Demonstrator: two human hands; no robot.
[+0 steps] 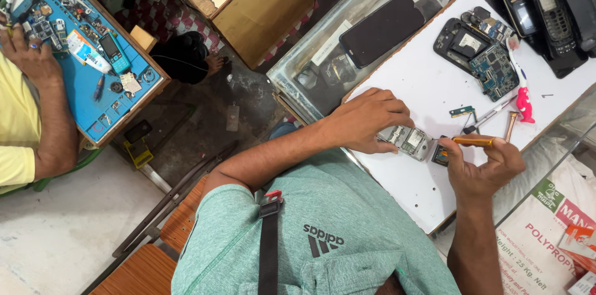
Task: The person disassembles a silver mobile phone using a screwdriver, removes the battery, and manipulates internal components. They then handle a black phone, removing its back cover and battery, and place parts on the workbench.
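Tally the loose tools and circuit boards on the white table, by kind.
Screwdriver, orange handle, in right hand: 1
Copper-coloured tool: 1
Slim silver tool: 1
Toothbrush: 1
Circuit boards: 2 (blue board, small green board)
Total: 6
Not counted: opened phone under left hand.

I sit in a phone repair shop: opened handsets (546, 6) at two o'clock, circuit boards (495, 70) across my white bench (422, 84).
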